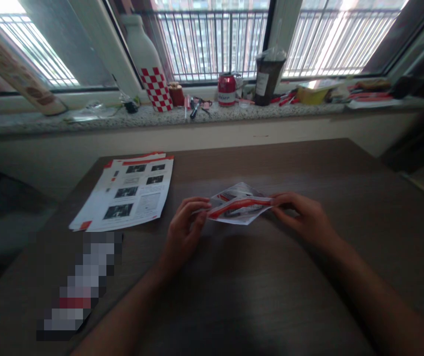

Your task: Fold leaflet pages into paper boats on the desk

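Note:
A folded sheet of printed paper, white with a red stripe and dark pictures, is held above the middle of the brown table. My left hand pinches its left corner between thumb and fingers. At the opposite corner, my right hand grips the paper the same way. The folded layers stand slightly apart, making a flat diamond shape. To the left lies a stack of printed sheets with red edges and dark photos, apart from both hands.
A pixelated long object lies at the table's left front. On the stone windowsill stand a white bottle with red checks, a red can, a dark drink cup with a lid and several small items.

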`<action>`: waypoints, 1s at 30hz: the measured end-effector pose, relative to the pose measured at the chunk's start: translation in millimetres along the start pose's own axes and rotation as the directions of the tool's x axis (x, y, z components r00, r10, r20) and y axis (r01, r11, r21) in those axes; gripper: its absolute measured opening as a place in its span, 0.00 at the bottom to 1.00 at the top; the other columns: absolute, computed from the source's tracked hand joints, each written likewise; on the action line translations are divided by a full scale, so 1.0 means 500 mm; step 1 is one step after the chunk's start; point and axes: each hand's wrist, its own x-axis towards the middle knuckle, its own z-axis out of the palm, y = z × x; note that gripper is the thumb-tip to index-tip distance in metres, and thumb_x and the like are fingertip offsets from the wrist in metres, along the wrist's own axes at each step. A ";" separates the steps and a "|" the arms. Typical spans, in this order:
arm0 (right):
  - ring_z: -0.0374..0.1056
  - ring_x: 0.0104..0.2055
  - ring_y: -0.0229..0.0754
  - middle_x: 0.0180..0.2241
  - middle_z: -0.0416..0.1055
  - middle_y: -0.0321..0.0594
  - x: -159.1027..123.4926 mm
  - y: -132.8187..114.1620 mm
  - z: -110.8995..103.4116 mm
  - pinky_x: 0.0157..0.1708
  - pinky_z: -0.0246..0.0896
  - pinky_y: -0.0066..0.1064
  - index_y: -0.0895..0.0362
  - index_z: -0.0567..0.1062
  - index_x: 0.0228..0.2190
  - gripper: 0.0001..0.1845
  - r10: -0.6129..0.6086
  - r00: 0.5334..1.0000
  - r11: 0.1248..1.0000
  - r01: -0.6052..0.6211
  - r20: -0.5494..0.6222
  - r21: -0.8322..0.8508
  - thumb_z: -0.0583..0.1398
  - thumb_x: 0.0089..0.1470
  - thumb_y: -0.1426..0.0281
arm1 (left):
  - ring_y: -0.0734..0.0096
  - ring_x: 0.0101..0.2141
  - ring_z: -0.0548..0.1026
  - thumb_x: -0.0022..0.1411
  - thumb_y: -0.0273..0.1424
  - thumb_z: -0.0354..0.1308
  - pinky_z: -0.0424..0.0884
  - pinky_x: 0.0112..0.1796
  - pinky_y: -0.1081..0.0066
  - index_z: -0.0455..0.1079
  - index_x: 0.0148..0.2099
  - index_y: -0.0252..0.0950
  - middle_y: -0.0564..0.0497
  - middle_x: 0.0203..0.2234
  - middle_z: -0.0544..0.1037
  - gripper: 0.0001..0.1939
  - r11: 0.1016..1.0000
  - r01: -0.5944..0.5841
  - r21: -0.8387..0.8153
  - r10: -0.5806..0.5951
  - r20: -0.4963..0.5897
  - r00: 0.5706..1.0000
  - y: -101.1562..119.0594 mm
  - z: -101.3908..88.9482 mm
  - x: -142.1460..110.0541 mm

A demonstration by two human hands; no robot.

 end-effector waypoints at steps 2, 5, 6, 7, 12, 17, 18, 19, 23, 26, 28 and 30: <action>0.80 0.44 0.48 0.44 0.80 0.43 0.000 0.007 -0.005 0.42 0.80 0.39 0.52 0.77 0.42 0.05 0.014 1.000 1.000 -0.014 -0.018 -0.006 0.65 0.63 0.67 | 0.63 0.53 0.75 0.75 0.29 0.54 0.79 0.50 0.63 0.74 0.52 0.40 0.46 0.51 0.73 0.08 0.998 -0.005 0.055 0.007 -0.032 0.999 -0.005 -0.004 0.007; 0.79 0.44 0.48 0.43 0.80 0.43 0.002 0.018 -0.015 0.43 0.80 0.39 0.52 0.77 0.41 0.05 0.039 0.997 0.999 -0.040 -0.069 -0.020 0.65 0.62 0.68 | 0.62 0.53 0.74 0.76 0.30 0.53 0.78 0.51 0.59 0.74 0.51 0.40 0.46 0.51 0.73 0.09 0.989 0.008 0.145 -0.001 -0.048 0.999 -0.012 -0.009 0.017; 0.80 0.44 0.48 0.43 0.80 0.43 0.003 0.022 -0.019 0.42 0.80 0.39 0.53 0.77 0.41 0.05 0.052 0.994 0.998 -0.055 -0.094 -0.029 0.65 0.62 0.68 | 0.61 0.53 0.74 0.75 0.30 0.54 0.78 0.52 0.58 0.74 0.51 0.41 0.46 0.52 0.73 0.08 0.987 0.013 0.162 -0.006 -0.043 0.999 -0.014 -0.011 0.020; 0.80 0.42 0.48 0.42 0.81 0.43 0.004 0.025 -0.023 0.42 0.80 0.39 0.53 0.77 0.41 0.05 0.070 0.990 0.996 -0.076 -0.121 -0.040 0.65 0.62 0.68 | 0.61 0.53 0.74 0.75 0.30 0.54 0.78 0.52 0.57 0.73 0.52 0.41 0.46 0.52 0.72 0.08 0.985 0.016 0.170 -0.010 -0.034 0.999 -0.015 -0.012 0.022; 0.80 0.34 0.46 0.36 0.81 0.41 0.008 0.032 -0.034 0.35 0.79 0.37 0.53 0.77 0.40 0.08 0.163 0.960 0.980 -0.184 -0.226 -0.073 0.67 0.59 0.66 | 0.60 0.54 0.74 0.73 0.29 0.56 0.78 0.52 0.57 0.74 0.53 0.41 0.45 0.54 0.70 0.09 0.975 0.001 0.221 -0.007 0.026 1.000 -0.018 -0.015 0.036; 0.80 0.34 0.47 0.36 0.81 0.42 0.009 0.027 -0.032 0.34 0.78 0.37 0.53 0.78 0.40 0.09 0.223 0.948 0.970 -0.240 -0.225 -0.049 0.67 0.60 0.62 | 0.60 0.53 0.75 0.72 0.26 0.56 0.75 0.55 0.54 0.74 0.55 0.42 0.45 0.55 0.72 0.12 0.946 -0.084 0.314 0.034 0.163 0.986 -0.023 -0.016 0.061; 0.80 0.34 0.47 0.35 0.81 0.42 0.009 0.026 -0.031 0.34 0.78 0.38 0.53 0.78 0.40 0.10 0.232 0.946 0.968 -0.247 -0.225 -0.039 0.67 0.60 0.61 | 0.60 0.54 0.75 0.72 0.25 0.57 0.74 0.56 0.52 0.74 0.55 0.42 0.45 0.55 0.73 0.13 0.939 -0.106 0.326 0.047 0.183 0.982 -0.024 -0.015 0.066; 0.80 0.33 0.47 0.34 0.81 0.41 0.010 0.026 -0.030 0.34 0.78 0.38 0.53 0.78 0.40 0.10 0.239 0.944 0.967 -0.252 -0.227 -0.031 0.67 0.59 0.61 | 0.59 0.54 0.75 0.71 0.25 0.57 0.73 0.57 0.52 0.74 0.54 0.42 0.46 0.54 0.74 0.13 0.935 -0.123 0.333 0.059 0.195 0.979 -0.025 -0.014 0.070; 0.79 0.32 0.47 0.33 0.81 0.42 0.011 0.023 -0.024 0.33 0.78 0.38 0.53 0.78 0.39 0.12 0.262 0.940 0.963 -0.268 -0.220 0.003 0.67 0.59 0.59 | 0.60 0.50 0.79 0.71 0.26 0.58 0.77 0.53 0.55 0.75 0.53 0.40 0.46 0.50 0.78 0.11 0.940 -0.119 0.319 0.060 0.187 0.981 -0.033 -0.006 0.079; 0.79 0.32 0.47 0.33 0.81 0.42 0.010 0.024 -0.019 0.33 0.77 0.37 0.54 0.78 0.40 0.12 0.277 0.938 0.960 -0.281 -0.209 0.009 0.67 0.60 0.60 | 0.61 0.46 0.81 0.71 0.27 0.59 0.79 0.49 0.58 0.75 0.51 0.39 0.47 0.45 0.80 0.08 0.949 -0.062 0.310 0.014 0.156 0.988 -0.044 0.000 0.079; 0.79 0.32 0.46 0.33 0.81 0.41 0.009 0.026 -0.016 0.33 0.77 0.37 0.54 0.78 0.40 0.11 0.271 0.942 0.962 -0.274 -0.198 0.011 0.67 0.60 0.60 | 0.62 0.44 0.81 0.71 0.29 0.59 0.79 0.47 0.60 0.75 0.50 0.39 0.48 0.44 0.81 0.07 0.959 -0.024 0.283 -0.015 0.135 0.991 -0.049 0.002 0.078; 0.79 0.32 0.45 0.33 0.81 0.41 0.007 0.028 -0.013 0.33 0.76 0.37 0.54 0.78 0.40 0.11 0.258 0.947 0.965 -0.260 -0.190 0.015 0.67 0.60 0.61 | 0.64 0.42 0.82 0.72 0.30 0.60 0.80 0.46 0.62 0.75 0.49 0.39 0.48 0.43 0.82 0.06 0.972 0.013 0.235 -0.041 0.116 0.992 -0.050 0.003 0.076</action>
